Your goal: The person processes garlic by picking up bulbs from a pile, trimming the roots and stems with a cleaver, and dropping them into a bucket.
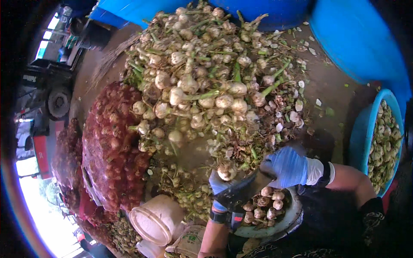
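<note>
My left hand (220, 185), in a blue glove, is closed around a garlic bulb (226, 171) held just above the near edge of the heap. In my right hand (285, 167), gloved in blue with a white cuff, is a knife with a broad dark blade (246, 189). The blade slants down to the left, across my left hand and close under the bulb. Part of my left hand's fingers is hidden behind it. Below both hands stands a pale basin (293, 220) holding several garlic bulbs (269, 203) without long stalks.
A large heap of stalked garlic (193, 81) fills the floor ahead. Red mesh sacks (112, 146) stand left, with a white bucket (150, 220) nearer me. A light-blue tub (361, 136) of garlic is at right; big blue containers (359, 36) line the back. A vehicle wheel (58, 102) shows far left.
</note>
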`<state>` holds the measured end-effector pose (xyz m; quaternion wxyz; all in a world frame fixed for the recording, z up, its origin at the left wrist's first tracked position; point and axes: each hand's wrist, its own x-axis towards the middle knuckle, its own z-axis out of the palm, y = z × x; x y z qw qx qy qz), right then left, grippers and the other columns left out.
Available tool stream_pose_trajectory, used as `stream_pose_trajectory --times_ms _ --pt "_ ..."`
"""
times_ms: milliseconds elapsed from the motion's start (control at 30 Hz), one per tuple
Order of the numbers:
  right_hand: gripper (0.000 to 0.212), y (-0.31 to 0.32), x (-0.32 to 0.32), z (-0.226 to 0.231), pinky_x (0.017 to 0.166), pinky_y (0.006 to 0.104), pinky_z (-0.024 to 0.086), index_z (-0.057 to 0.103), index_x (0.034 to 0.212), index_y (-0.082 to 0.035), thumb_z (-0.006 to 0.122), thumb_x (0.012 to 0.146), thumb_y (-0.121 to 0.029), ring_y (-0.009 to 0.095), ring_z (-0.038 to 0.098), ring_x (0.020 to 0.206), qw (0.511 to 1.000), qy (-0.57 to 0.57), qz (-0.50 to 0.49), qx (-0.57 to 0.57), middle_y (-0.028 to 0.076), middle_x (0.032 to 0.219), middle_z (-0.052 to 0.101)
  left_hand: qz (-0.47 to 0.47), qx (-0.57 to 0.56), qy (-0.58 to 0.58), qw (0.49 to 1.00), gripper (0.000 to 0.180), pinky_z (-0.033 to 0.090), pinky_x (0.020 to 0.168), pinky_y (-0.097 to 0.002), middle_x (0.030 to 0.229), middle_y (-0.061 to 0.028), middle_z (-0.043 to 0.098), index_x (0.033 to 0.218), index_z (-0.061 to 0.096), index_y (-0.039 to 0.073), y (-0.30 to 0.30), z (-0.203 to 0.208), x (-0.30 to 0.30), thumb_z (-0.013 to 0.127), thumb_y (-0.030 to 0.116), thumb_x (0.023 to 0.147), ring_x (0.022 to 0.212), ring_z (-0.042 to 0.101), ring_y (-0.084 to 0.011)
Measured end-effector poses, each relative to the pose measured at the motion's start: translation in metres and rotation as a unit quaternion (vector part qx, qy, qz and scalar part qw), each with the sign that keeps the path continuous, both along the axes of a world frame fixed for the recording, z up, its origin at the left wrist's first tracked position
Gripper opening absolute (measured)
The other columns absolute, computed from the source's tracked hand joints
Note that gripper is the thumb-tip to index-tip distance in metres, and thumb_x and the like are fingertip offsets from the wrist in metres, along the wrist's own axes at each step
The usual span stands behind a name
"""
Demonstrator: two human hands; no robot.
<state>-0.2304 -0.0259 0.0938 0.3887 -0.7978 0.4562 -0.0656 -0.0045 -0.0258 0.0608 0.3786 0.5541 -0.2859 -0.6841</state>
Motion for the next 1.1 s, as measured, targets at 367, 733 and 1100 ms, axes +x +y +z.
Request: stream_pose_trajectory --times_ms 367,733,1100 --pt "0.042 0.013 -0.016 -0.015 0.057 0.0456 0.048 0.062 0.091 -0.009 0.064 0.068 -0.044 0.035 0.062 0.071 0.999 0.021 0.002 0.042 0.015 0.081 0.061 -0.215 0.077 -0.004 0.974 0.047 0.050 0.078 -0.0325 0.102 -0.0100 0.062 0.114 0.052 0.003 0.030 -0.002 -0.020 0.065 0.024 0.075 0.089 0.060 -0.0184" --pt "0.039 0.031 -0.059 -0.083 0.063 0.0387 0.049 0.062 0.079 -0.002 0.074 0.068 -0.037 0.032 0.063 0.068 0.944 0.017 -0.283 0.167 0.018 0.071 0.063 -0.152 0.077 0.064 0.983 0.046 0.049 0.071 -0.0266 0.085 -0.0042 0.060 0.096 0.056 0.004 -0.005 0.019 -0.039 0.074 0.039 0.072 0.073 0.058 -0.0139" --pt "0.028 0.026 -0.062 -0.040 0.056 0.0245 0.042 0.062 0.074 -0.007 0.080 0.069 -0.028 0.007 0.054 0.064 0.848 -0.309 -0.261 0.342 0.000 0.067 0.059 0.151 0.057 0.392 0.906 0.049 0.041 0.094 -0.0434 0.093 -0.0056 0.060 0.113 0.053 0.009 0.003 -0.007 -0.094 0.070 0.026 0.071 0.095 0.058 -0.0236"
